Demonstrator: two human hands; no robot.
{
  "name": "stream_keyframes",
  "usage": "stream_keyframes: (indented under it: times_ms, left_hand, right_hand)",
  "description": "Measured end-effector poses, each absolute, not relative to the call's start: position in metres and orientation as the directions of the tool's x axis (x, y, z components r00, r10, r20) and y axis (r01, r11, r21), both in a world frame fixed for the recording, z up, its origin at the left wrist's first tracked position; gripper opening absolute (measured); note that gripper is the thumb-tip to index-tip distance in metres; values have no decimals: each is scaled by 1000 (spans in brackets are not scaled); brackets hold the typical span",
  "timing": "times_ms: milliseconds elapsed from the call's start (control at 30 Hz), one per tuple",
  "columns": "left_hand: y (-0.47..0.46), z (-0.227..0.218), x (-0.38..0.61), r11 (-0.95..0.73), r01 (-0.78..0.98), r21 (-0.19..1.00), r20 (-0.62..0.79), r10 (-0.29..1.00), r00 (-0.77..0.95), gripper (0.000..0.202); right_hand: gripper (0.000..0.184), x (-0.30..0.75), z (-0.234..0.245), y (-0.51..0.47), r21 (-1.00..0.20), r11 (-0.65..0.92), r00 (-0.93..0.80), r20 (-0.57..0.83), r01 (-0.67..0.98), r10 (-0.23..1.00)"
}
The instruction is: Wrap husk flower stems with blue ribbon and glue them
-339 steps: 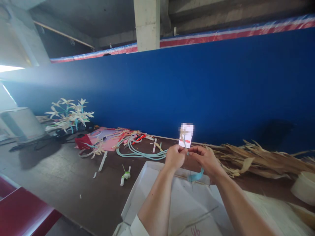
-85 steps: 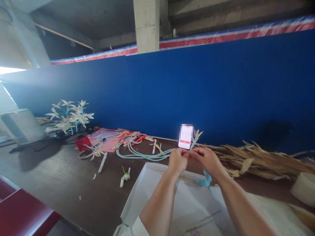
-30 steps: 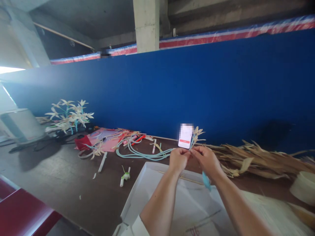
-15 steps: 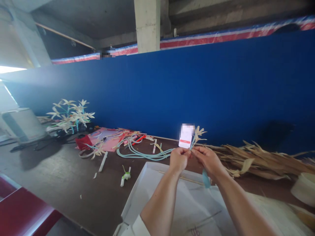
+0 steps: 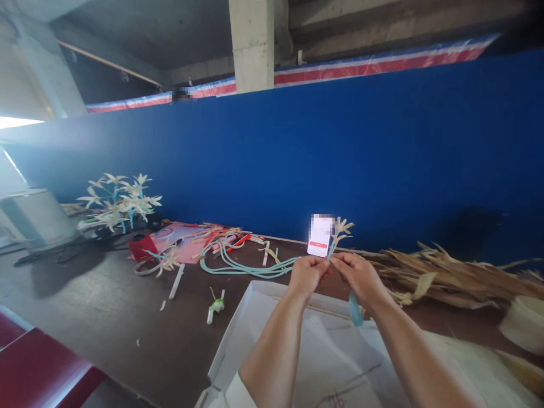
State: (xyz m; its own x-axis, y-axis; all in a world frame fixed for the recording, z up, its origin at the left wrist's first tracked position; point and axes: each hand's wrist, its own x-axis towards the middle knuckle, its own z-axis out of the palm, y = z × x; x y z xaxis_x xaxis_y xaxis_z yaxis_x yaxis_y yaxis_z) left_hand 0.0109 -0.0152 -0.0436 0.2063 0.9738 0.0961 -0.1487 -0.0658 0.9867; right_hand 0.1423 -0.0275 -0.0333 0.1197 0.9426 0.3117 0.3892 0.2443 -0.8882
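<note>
My left hand (image 5: 306, 275) and my right hand (image 5: 360, 276) meet above the white box (image 5: 238, 334), both pinched on the thin stem of a small straw flower (image 5: 340, 228) that sticks up between them. A light blue strip (image 5: 354, 308) hangs down from under my right hand. A phone (image 5: 320, 235) with a lit screen stands just behind the hands.
Dried leaves (image 5: 446, 275) are piled at the right, next to a pale roll (image 5: 522, 324). Light blue cords (image 5: 242, 264), pink paper (image 5: 182, 234) and scraps lie at the middle left. A bunch of finished straw flowers (image 5: 121, 198) stands far left. A blue wall (image 5: 340, 147) runs behind.
The straw flower has risen from in front of the phone to its right side. The blue strip swung from a curl to hanging straight. My hands stay in place.
</note>
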Motion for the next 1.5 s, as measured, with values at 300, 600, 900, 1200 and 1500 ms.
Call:
stream_keyframes:
  times_ms: [300,600,900,1200,1500]
  left_hand:
    - [-13,-51,13,-262,150,953,258,965,44,18]
    - [-15,-44,15,-144,-39,989,147,986,73,14]
    - [-18,-38,16,-16,-233,972,44,992,119,13]
    - [-20,-37,14,-63,-190,980,88,988,130,19]
    - [-16,-46,13,-272,136,953,278,960,-32,15]
  right_hand:
    - [33,140,-32,-26,-863,207,165,313,462,935]
    - [34,136,-27,-32,-874,265,138,346,406,928]
    - [40,138,-32,-28,-900,283,101,332,331,938]
    - [39,139,-33,-27,-888,271,157,348,372,924]
    - [36,138,-36,-25,-883,240,185,335,403,924]
